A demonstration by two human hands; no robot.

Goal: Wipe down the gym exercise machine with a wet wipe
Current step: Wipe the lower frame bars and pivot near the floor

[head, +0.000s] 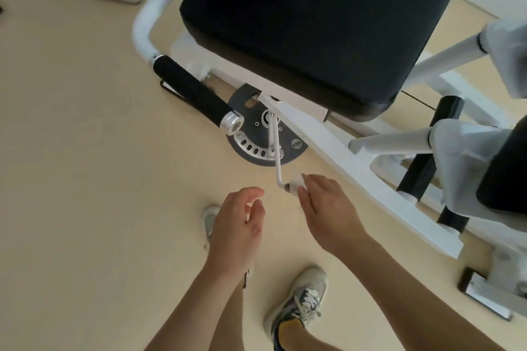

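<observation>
Gym exercise machine (356, 168): white frame, standing on the beige floor (85, 179) and filling the upper right. Black seat pad (313, 23) on top. Thin white adjustment lever (276, 157) runs down from the grey perforated disc (256, 148). Right hand (328, 208): fingers curled, gripping the wet wipe (296, 182) against the lever's end knob. Left hand (236, 222): beside it, apart, fingers loosely bent, holding nothing.

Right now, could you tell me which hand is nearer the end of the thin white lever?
Right. The right hand pinches a white wipe onto the end of the lever; the left hand hangs apart to its left, holding nothing.
</observation>
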